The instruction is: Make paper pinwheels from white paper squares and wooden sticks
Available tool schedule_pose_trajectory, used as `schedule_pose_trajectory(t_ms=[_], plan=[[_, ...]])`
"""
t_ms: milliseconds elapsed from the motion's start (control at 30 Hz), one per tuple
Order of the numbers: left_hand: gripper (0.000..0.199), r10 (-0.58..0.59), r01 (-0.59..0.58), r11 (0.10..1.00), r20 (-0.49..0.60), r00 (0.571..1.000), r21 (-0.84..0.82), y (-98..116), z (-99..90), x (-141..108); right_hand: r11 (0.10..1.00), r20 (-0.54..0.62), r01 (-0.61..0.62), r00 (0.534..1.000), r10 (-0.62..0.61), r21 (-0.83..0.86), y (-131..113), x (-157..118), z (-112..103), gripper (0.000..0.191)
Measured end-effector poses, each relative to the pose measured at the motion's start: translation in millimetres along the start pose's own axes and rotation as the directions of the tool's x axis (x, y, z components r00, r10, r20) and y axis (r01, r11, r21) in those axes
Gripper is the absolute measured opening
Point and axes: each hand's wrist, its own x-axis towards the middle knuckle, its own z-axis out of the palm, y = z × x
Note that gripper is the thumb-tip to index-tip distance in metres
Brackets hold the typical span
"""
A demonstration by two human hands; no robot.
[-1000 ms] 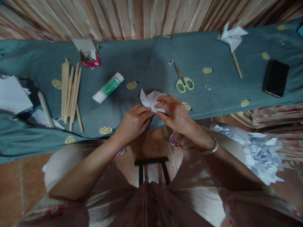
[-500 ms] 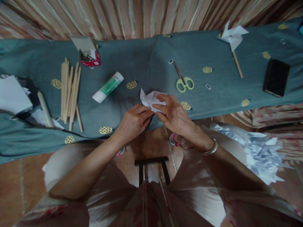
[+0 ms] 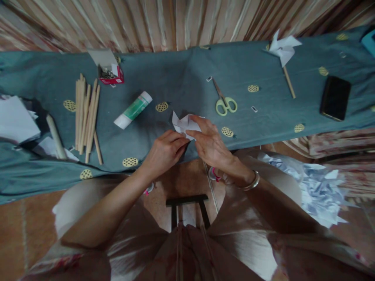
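A white paper pinwheel (image 3: 184,124) with folded blades is between my hands, near the front edge of the cloth-covered table. My left hand (image 3: 167,151) pinches its lower edge between thumb and fingers. On the other side, my right hand (image 3: 210,141) rests its fingers across the right part of the paper, with thumb and fingertips closed on it. The fingers cover much of the right blades. Beyond the hands lie a glue stick (image 3: 133,110) with a green label and scissors (image 3: 225,102) with light green handles.
Wooden sticks (image 3: 87,117) and an open red box of small metal pieces (image 3: 111,75) are on the left, beside white paper sheets (image 3: 17,119). A finished pinwheel on a stick (image 3: 284,48) and a black phone (image 3: 335,97) lie right. Folded white papers (image 3: 320,193) are piled below the table's right side.
My right hand has shifted slightly left over the paper, its fingers closer together. My left hand keeps its pinch. The view has turned a little, moving the right-hand objects leftward.
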Motion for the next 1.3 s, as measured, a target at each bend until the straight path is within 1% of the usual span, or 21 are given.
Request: schedule_pose_trajectory(t_ms=[233, 367, 467, 567, 667, 867, 967, 1133, 1300], plan=[[0.018, -0.008, 0.008, 1.000, -0.009, 1.000, 0.001, -1.2, 0.5, -0.8, 1.000, 0.016, -0.022, 1.000, 0.022, 0.010, -0.6, 0.2, 1.2, 0.037], [0.019, 0.012, -0.012, 1.000, 0.003, 1.000, 0.012, -1.7, -1.1, -0.7, 0.999, -0.003, -0.037, 0.999, 0.037, 0.024, 0.2, -0.4, -2.5, 0.040], [0.019, 0.025, -0.025, 0.999, -0.003, 1.000, 0.044, -1.9, -1.5, -0.8, 0.998, -0.039, -0.037, 0.998, 0.039, 0.056, 5.2, 1.6, -5.1, 0.039], [0.017, 0.042, -0.041, 0.997, -0.020, 0.999, 0.063, -2.0, -1.3, -0.8, 0.995, -0.073, -0.076, 0.994, 0.080, 0.059, 12.3, 6.7, -6.0, 0.040], [0.015, 0.053, -0.051, 0.997, -0.031, 0.998, 0.060, -1.6, -1.4, -0.7, 0.991, -0.073, -0.113, 0.990, 0.118, 0.071, 18.6, 13.4, -5.7, 0.042], [0.015, 0.066, -0.065, 0.997, -0.037, 0.997, 0.045, -2.3, -5.5, 0.1, 0.992, -0.091, -0.078, 0.992, 0.087, 0.098, 26.3, 22.6, -10.7, 0.043], [0.017, 0.060, -0.057, 0.996, -0.051, 0.997, 0.065, -6.6, -10.7, 1.5, 0.991, -0.099, -0.070, 0.992, 0.082, 0.117, 28.8, 22.9, -15.1, 0.041], [0.018, 0.025, -0.017, 0.992, -0.066, 0.998, 0.124, -19.0, -21.4, 3.8, 0.981, -0.107, -0.121, 0.985, 0.138, 0.150, 28.1, 20.8, -19.0, 0.040], [0.021, 0.001, 0.008, 0.992, -0.075, 0.997, 0.123, -28.8, -26.8, 4.2, 0.958, -0.051, -0.206, 0.974, 0.220, 0.201, 23.2, 19.5, -20.5, 0.039]])
